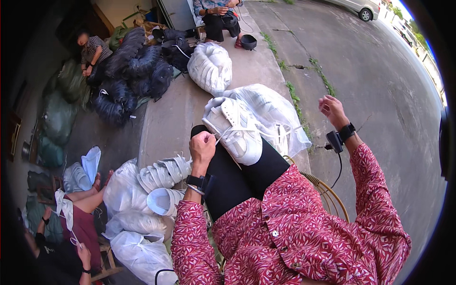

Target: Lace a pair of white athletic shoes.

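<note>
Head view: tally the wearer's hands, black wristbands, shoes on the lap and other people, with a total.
Hands: 2, left hand pinching the lace, and right hand
Black wristbands: 2
White shoe on lap: 1
Other people: 3
Total: 8

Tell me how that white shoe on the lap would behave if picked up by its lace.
The white shoe would probably dangle and swing, since the lace looks thin and limp between the left hand and the right hand. It seems light for its size. Its shaped sole likely stays stiff, not folding.
</note>
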Available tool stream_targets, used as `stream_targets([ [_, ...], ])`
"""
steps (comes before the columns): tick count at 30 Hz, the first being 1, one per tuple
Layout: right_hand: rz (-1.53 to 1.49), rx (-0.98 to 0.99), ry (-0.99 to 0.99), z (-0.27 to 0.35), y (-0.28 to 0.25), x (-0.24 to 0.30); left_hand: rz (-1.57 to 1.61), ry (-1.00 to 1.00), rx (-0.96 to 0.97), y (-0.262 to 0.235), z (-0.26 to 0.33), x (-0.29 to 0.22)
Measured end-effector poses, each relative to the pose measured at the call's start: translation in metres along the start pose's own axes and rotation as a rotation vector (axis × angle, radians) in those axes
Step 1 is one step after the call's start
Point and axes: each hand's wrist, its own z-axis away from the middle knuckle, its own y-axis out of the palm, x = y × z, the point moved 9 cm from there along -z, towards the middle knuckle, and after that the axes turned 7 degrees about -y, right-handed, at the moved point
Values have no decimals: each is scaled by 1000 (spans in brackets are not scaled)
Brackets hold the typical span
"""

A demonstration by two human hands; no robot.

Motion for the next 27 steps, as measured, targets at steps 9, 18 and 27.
stream_targets([
  [9,306,762,0,114,254,-13,-311,205,-111,-3,9,-39],
  [18,431,809,-253,118,274,-21,-557,475,-54,-9,24,-86],
  [27,470,785,-285,113,276,-16,-718,595,-39,-3,22,-97],
])
